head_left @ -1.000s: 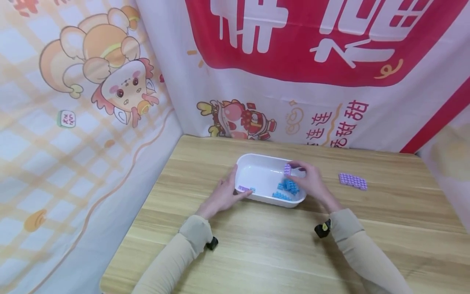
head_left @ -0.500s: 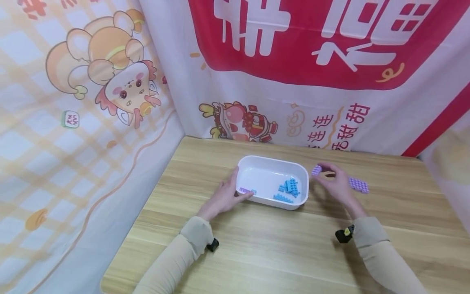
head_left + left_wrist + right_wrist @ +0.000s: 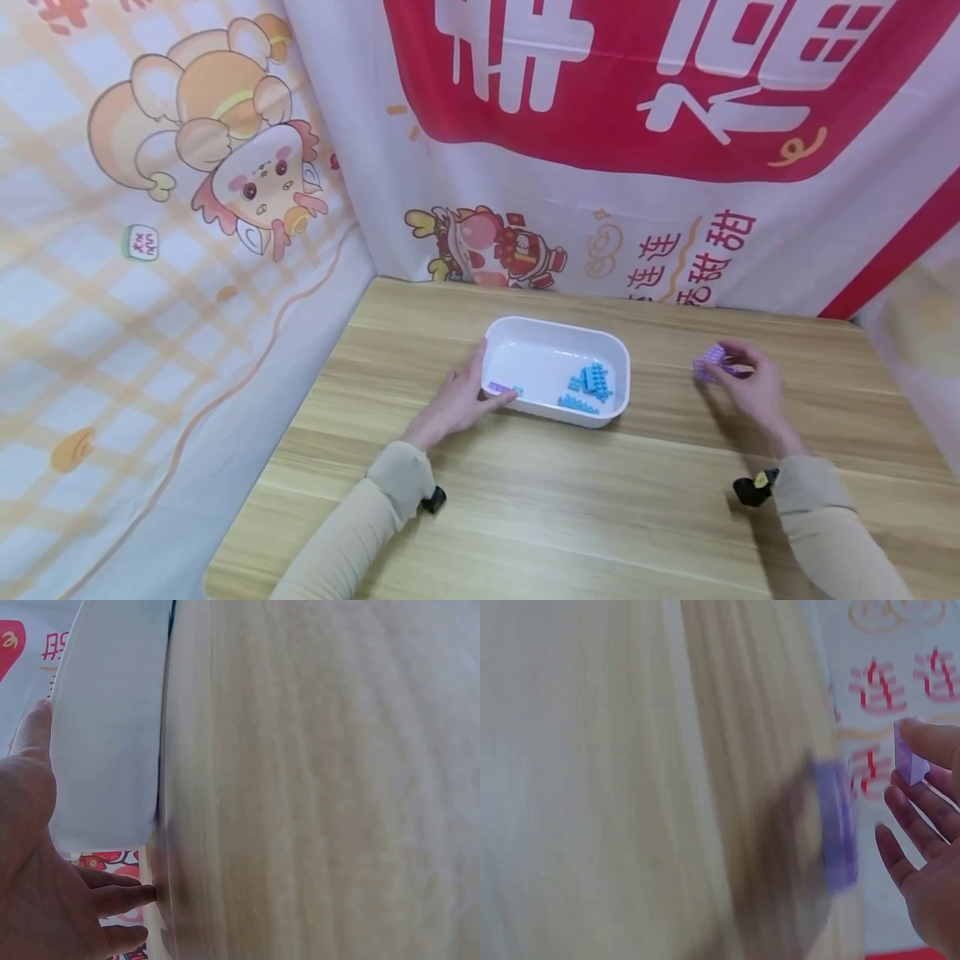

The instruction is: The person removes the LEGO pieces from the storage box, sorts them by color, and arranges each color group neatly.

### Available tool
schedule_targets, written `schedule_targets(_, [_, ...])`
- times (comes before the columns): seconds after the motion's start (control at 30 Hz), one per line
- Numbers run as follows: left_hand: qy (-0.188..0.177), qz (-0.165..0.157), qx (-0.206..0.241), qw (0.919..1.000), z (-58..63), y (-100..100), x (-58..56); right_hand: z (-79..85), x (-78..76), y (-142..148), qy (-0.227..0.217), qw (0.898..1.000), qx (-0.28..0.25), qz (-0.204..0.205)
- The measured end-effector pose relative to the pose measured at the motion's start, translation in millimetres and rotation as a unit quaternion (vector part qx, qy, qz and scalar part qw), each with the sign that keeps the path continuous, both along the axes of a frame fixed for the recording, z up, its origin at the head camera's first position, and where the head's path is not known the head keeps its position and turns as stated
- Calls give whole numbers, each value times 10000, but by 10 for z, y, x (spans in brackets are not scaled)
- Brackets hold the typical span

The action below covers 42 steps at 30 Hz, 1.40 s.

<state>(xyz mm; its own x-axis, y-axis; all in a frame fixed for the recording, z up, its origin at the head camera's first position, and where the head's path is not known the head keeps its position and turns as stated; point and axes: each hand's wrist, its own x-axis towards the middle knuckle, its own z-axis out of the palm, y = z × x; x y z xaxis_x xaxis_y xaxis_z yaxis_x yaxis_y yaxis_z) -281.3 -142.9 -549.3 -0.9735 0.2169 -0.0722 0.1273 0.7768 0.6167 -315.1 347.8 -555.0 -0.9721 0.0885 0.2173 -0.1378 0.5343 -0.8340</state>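
My left hand (image 3: 452, 402) holds the left end of a white plastic tray (image 3: 551, 417), its thumb along the near rim and its fingers round the end. In the left wrist view that hand (image 3: 52, 862) lies against the tray's outer wall (image 3: 109, 735). My right hand (image 3: 756, 387) pinches a purple studded building block (image 3: 709, 357) between thumb and fingers. Up close in the right wrist view, the pinched block (image 3: 909, 754) is seen edge-on. Close by it on the table lies a second purple block (image 3: 836, 825), mostly hidden by the right hand in the head view.
Inside the tray are several blue blocks (image 3: 595, 381) at its right end and a small purple block (image 3: 498, 387) by the near-left wall. The wooden table (image 3: 570, 508) backs onto a printed cloth (image 3: 480, 183), with another cloth (image 3: 67, 317) along the left.
My right hand has carried the pinched purple block out from over the tray, rightward to the purple block on the table. My left hand has stayed on the tray.
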Motion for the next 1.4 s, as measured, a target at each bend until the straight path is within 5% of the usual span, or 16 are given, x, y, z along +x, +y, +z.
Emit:
schedule_targets(0.57, [-2, 0, 91, 10000, -33, -4, -4, -289, 281, 885, -572, 9959, 215, -673])
schedule_targets(1.0, [-4, 2, 72, 10000, -21, -5, -11, -273, 353, 1074, -702, 9886, 1072, -787])
schedule_targets(1.4, [-42, -18, 104, 9999, -26, -7, -17, -296, 225, 873, -158, 9897, 1413, -150])
